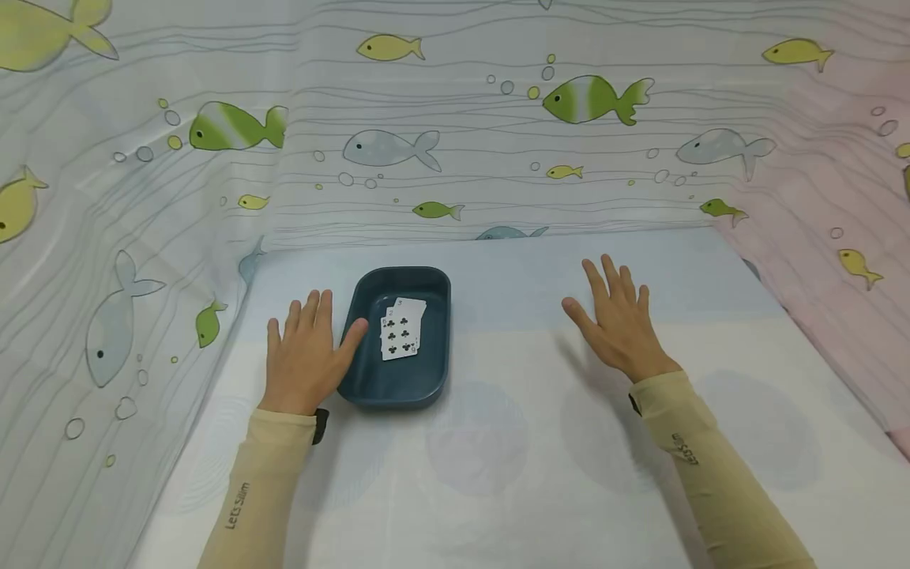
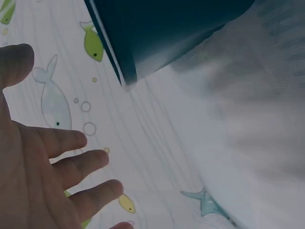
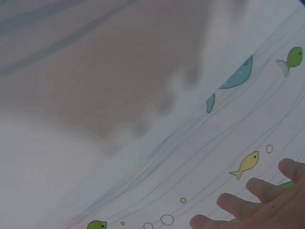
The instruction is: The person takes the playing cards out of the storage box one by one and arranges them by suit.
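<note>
In the head view, the left hand (image 1: 304,365) hides a bit of the left rim of the blue box (image 1: 398,386). The top card (image 1: 400,340) covers most of the cards under it (image 1: 410,305) (so I can't count them), and their little corner marks are too small to read. The left sleeve (image 1: 259,482) and right sleeve (image 1: 718,466) both run off the bottom edge. A big yellow fish (image 1: 31,35) is cut off at the top left. In the left wrist view, the top edge cuts the box and the left edge cuts the hand. In the right wrist view, the right hand (image 3: 285,204) runs off the right side, and the big shadow (image 3: 119,71) is blurry.
</note>
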`<control>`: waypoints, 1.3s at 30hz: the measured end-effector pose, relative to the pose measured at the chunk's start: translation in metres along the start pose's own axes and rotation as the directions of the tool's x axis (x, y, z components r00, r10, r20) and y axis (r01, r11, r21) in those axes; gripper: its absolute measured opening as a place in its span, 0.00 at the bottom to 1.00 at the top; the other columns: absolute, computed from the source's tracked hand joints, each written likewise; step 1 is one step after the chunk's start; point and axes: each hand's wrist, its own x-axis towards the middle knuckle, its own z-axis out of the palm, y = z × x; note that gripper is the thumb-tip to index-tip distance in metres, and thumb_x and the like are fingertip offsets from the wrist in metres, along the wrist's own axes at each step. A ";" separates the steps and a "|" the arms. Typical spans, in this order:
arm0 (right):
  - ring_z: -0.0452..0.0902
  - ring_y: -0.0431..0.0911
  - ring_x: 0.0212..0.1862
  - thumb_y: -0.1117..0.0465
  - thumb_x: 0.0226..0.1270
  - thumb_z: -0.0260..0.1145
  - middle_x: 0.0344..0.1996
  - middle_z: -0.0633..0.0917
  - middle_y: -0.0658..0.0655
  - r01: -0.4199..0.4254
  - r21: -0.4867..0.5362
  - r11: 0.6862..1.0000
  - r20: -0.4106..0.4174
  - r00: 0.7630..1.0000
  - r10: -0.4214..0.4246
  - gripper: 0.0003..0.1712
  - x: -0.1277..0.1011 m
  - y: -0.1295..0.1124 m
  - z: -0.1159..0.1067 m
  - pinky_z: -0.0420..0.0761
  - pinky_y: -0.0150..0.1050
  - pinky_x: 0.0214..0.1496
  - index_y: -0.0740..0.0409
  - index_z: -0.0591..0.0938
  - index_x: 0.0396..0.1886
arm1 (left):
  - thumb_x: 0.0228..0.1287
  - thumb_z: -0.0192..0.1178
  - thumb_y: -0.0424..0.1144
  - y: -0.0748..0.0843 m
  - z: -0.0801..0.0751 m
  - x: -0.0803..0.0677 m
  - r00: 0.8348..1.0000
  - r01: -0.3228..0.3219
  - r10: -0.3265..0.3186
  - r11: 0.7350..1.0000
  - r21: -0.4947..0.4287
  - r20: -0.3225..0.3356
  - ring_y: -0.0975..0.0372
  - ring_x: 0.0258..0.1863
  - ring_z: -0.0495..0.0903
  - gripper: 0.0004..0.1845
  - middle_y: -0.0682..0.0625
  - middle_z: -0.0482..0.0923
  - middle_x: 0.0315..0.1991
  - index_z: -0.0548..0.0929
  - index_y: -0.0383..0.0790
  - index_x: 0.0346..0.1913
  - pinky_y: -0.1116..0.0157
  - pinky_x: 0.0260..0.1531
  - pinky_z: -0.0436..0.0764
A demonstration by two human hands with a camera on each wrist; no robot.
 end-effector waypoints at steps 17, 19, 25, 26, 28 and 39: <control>0.34 0.68 0.79 0.29 0.75 0.47 0.82 0.43 0.60 0.037 0.036 0.999 0.030 0.999 -0.038 0.50 0.003 -0.016 0.005 0.35 0.72 0.72 0.50 0.43 0.84 | 0.62 0.55 0.75 -0.003 0.000 -0.037 0.992 -0.122 0.124 0.990 -0.073 0.022 0.40 0.74 0.57 0.59 0.35 0.55 0.77 0.55 0.28 0.79 0.37 0.70 0.53; 0.34 0.67 0.79 0.29 0.75 0.48 0.82 0.43 0.60 0.040 0.040 0.998 0.034 0.999 -0.042 0.51 0.003 -0.017 0.006 0.35 0.72 0.72 0.50 0.43 0.84 | 0.61 0.55 0.76 -0.004 0.003 -0.041 0.991 -0.116 0.120 0.991 -0.071 0.057 0.40 0.75 0.56 0.61 0.35 0.53 0.78 0.54 0.29 0.79 0.37 0.70 0.52; 0.36 0.67 0.79 0.29 0.73 0.51 0.82 0.44 0.60 0.051 0.043 0.998 0.055 0.997 -0.054 0.53 0.003 -0.019 0.009 0.38 0.71 0.73 0.50 0.45 0.84 | 0.60 0.53 0.78 -0.010 0.013 -0.048 0.984 -0.077 0.091 0.993 -0.094 0.154 0.42 0.78 0.50 0.64 0.36 0.46 0.80 0.49 0.30 0.80 0.37 0.71 0.49; 0.37 0.67 0.79 0.29 0.73 0.52 0.82 0.45 0.60 0.052 0.044 0.998 0.061 0.997 -0.055 0.53 0.004 -0.019 0.009 0.39 0.71 0.73 0.50 0.45 0.84 | 0.60 0.53 0.78 -0.010 0.015 -0.049 0.982 -0.074 0.090 0.992 -0.104 0.164 0.42 0.78 0.50 0.64 0.36 0.46 0.80 0.48 0.30 0.80 0.37 0.71 0.49; 0.38 0.67 0.79 0.29 0.73 0.53 0.82 0.46 0.60 0.057 0.046 0.997 0.077 0.995 -0.061 0.54 0.004 -0.020 0.010 0.39 0.70 0.74 0.51 0.46 0.84 | 0.60 0.53 0.78 -0.012 0.019 -0.050 0.980 -0.069 0.091 0.990 -0.124 0.180 0.43 0.78 0.50 0.64 0.36 0.46 0.81 0.47 0.30 0.80 0.37 0.71 0.49; 0.41 0.66 0.79 0.29 0.71 0.56 0.81 0.50 0.61 0.073 0.049 0.996 0.094 0.993 -0.078 0.55 0.007 -0.025 0.016 0.41 0.68 0.74 0.54 0.47 0.84 | 0.56 0.55 0.80 -0.012 0.021 -0.046 0.976 -0.099 0.119 0.989 -0.113 0.182 0.46 0.79 0.50 0.66 0.40 0.44 0.81 0.45 0.34 0.81 0.38 0.72 0.50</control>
